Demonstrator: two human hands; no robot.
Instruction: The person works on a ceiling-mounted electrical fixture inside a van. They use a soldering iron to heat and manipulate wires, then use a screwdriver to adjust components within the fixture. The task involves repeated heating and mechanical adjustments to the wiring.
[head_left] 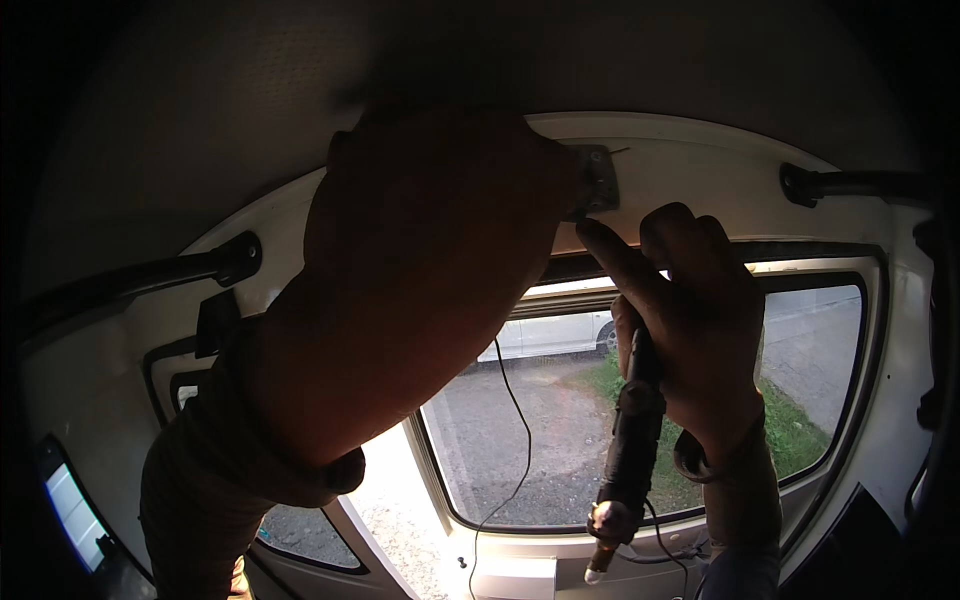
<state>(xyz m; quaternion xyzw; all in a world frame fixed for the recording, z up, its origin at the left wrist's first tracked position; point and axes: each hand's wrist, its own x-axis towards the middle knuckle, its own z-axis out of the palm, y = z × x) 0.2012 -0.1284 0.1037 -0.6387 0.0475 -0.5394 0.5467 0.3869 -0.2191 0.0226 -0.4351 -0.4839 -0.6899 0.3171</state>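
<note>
Plate (604, 180), small and grey, sits against the white panel (700, 165) above a vehicle window (560, 455); it seems in place, but whether it is fully fastened cannot be told. A wire-like strand (621, 150) sticking out beside it suggests work remains. The left hand (445, 175) hides the plate's left side, its grip unseen. The right hand (700, 285) holds a black rod-shaped tool (632, 440), index finger near the plate's lower edge. The left forearm (375, 340) blocks much; a thin cable (528, 440) dangles before the glass.
</note>
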